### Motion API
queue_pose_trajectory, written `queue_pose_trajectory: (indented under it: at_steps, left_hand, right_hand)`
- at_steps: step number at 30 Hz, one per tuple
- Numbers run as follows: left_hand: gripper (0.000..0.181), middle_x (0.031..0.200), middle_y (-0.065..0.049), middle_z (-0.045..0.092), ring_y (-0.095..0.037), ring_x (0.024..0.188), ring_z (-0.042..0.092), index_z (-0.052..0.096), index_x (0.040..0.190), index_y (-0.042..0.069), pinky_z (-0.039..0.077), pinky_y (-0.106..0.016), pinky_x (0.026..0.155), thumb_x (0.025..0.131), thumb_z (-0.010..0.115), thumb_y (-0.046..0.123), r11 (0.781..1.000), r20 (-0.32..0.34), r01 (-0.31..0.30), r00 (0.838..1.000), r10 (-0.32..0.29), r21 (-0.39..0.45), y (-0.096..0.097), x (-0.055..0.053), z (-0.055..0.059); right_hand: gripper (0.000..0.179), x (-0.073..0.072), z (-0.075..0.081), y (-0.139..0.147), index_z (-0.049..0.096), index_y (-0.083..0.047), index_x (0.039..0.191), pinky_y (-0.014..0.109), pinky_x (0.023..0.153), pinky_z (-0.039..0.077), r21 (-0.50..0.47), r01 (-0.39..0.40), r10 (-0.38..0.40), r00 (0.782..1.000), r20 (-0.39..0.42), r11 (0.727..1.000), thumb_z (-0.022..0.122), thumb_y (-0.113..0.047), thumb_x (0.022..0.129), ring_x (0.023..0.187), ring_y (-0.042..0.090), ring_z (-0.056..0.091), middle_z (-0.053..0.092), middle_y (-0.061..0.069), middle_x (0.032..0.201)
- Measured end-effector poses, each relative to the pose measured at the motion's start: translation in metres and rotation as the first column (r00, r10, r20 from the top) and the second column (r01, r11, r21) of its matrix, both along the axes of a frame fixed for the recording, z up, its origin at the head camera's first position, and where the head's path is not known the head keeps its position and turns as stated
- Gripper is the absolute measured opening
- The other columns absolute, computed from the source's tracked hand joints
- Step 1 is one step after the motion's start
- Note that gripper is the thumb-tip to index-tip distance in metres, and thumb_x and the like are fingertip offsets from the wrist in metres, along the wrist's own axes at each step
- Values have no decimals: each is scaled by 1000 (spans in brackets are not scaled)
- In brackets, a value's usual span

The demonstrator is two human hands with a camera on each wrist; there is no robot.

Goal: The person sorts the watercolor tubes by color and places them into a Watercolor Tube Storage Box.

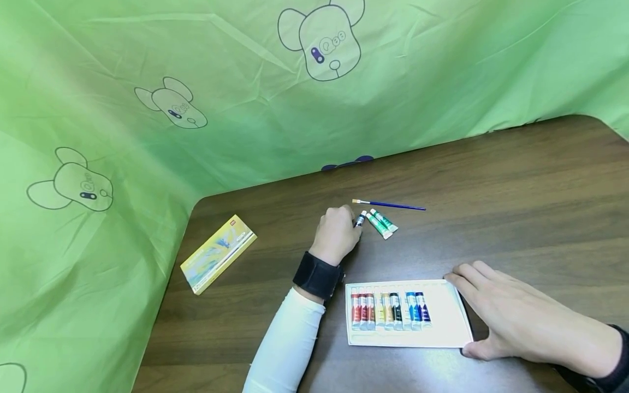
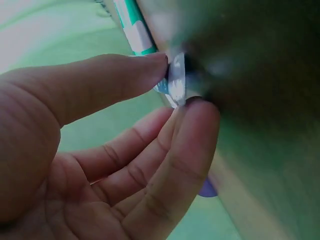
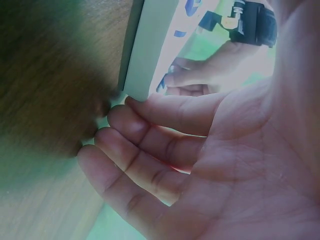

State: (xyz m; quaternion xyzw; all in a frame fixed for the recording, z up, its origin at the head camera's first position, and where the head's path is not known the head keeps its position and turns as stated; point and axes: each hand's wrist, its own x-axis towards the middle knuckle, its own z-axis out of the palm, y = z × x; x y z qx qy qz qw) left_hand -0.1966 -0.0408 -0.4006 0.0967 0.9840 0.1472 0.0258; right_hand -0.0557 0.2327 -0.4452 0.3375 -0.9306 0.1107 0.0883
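Note:
My left hand [image 1: 336, 233] pinches a small dark-labelled paint tube [image 1: 360, 219] at the table's middle. In the left wrist view the tube's flat silvery end [image 2: 177, 80] sits between thumb and index finger. Just right of it, two green paint tubes [image 1: 378, 226] lie side by side. My right hand [image 1: 511, 311] holds the right end of a white plastic tray [image 1: 449, 322], thumb at the near corner and index finger at the far one. A row of several coloured paint tubes [image 1: 389, 311] fills the tray's left and middle; its right part is bare.
A blue-handled paintbrush [image 1: 393, 205] lies beyond the green tubes. At the left, a yellow box [image 1: 218, 254] rests at an angle. Behind and along the left side of the wooden table [image 1: 540, 218] hangs a green printed cloth [image 1: 236, 98].

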Motion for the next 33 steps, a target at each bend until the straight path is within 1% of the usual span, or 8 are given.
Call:
queue_pose_trajectory:
  at_steps: [5, 10, 14, 17, 21, 25, 29, 33]
  left_hand:
    - [24, 66, 3, 47, -13, 55, 44, 62, 73, 12, 33, -27, 47, 94, 73, 11, 998, -21, -26, 999, 25, -65, -1, 1, 0]
    - [4, 79, 0, 63, -17, 68, 61, 74, 92, 11, 46, -33, 53, 93, 75, 14, 993, -81, -9, 997, -1, -121, -2, 2, -2]
    - [8, 89, -4, 71, -20, 77, 69, 77, 101, 9, 54, -36, 61, 93, 74, 10, 994, -90, 18, 996, -28, -106, -2, 2, -4]
    - [6, 86, -4, 70, -19, 72, 66, 77, 99, 8, 51, -34, 58, 93, 74, 8, 997, -75, 12, 997, -18, -80, -2, 2, -4]
    - [5, 79, -1, 65, -14, 64, 56, 76, 98, 8, 43, -29, 53, 94, 75, 11, 998, -52, -7, 999, 4, -64, -2, 1, -3]
    - [8, 76, 0, 62, -13, 60, 51, 76, 96, 9, 39, -27, 51, 94, 78, 16, 997, -57, -10, 998, 6, -73, -3, 1, -4]
    - [9, 77, -1, 64, -15, 61, 53, 74, 94, 9, 40, -28, 51, 93, 78, 17, 997, -52, -18, 999, 14, -81, -4, 1, -4]
    - [14, 86, -5, 68, -19, 70, 61, 75, 98, 8, 46, -33, 56, 94, 77, 20, 995, -46, -14, 999, 9, -102, -5, 2, -5]
  right_hand:
    - [102, 0, 0, 1, 64, -5, 124, 45, 88, 56, -18, -5, 4, 1000, -25, 1000, 95, -62, 46, 109, 21, 59, 62, 0, 120]
    - [102, 0, -1, 1, 64, -6, 124, 45, 89, 56, -14, -5, 5, 1000, -21, 1000, 95, -64, 47, 110, 22, 59, 62, 0, 121]
    - [102, 0, -1, 1, 64, -6, 125, 46, 90, 56, -8, -4, 4, 1000, -16, 1000, 94, -65, 48, 111, 22, 59, 62, 1, 122]
    - [102, 0, -1, 1, 64, -6, 125, 46, 90, 55, -9, -5, 4, 1000, -23, 1000, 94, -65, 47, 111, 22, 59, 62, 1, 122]
    - [102, 0, -1, 1, 64, -6, 125, 45, 90, 55, -14, -5, 5, 1000, -27, 1000, 95, -64, 46, 110, 22, 59, 62, 0, 122]
    - [101, 0, 0, 1, 64, -7, 125, 45, 89, 56, -15, -4, 4, 1000, -14, 1000, 95, -63, 47, 110, 21, 58, 62, -1, 121]
    - [100, 0, 0, 1, 64, -8, 125, 45, 89, 56, -11, 0, 0, 1000, -4, 1000, 95, -63, 47, 111, 21, 58, 61, -1, 122]
    - [100, 0, 0, 0, 64, -8, 125, 45, 90, 56, -11, -1, 1, 1000, -2, 1000, 95, -63, 47, 111, 21, 58, 61, -1, 122]
